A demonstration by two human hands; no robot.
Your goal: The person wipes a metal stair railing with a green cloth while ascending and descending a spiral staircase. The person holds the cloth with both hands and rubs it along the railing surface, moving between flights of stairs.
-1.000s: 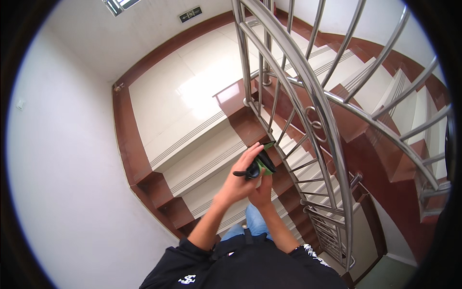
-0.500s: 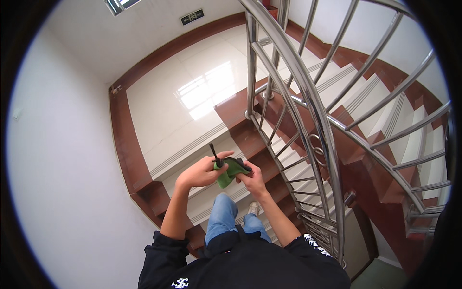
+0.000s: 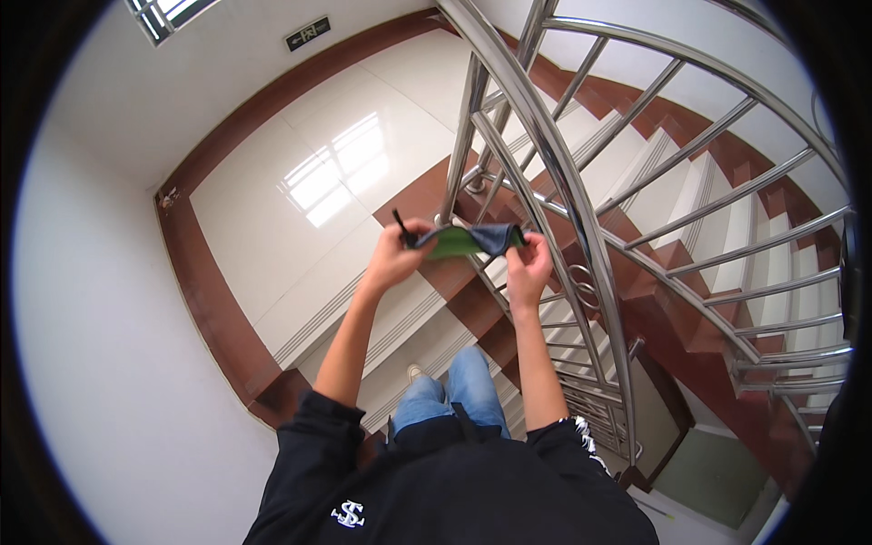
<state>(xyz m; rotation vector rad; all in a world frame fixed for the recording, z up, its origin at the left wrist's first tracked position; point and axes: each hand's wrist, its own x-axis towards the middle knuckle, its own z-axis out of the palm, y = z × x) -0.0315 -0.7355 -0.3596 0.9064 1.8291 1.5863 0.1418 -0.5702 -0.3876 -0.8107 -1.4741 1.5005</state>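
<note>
A strip of cloth (image 3: 454,242), green on one face and dark grey-blue on the other, is stretched out between my hands above the stairs. My left hand (image 3: 395,256) is closed on its left end. A thin black stick-like piece (image 3: 397,218) pokes up from the same hand; whether it is joined to the cloth I cannot tell. Pinched in my right hand (image 3: 530,275) is the other end, where the dark face twists over. The cloth sags a little in the middle.
White-treaded stairs (image 3: 400,320) with red-brown edging run under my legs to a pale tiled landing (image 3: 300,136). A steel railing (image 3: 568,173) curves close by my right hand, with another flight (image 3: 708,200) beyond it. On the left stands a white wall (image 3: 100,309).
My hands have moved up and farther apart, the right one to the right. The bunched cloth is now drawn out lengthwise. My legs have shifted in a step, and the view has turned.
</note>
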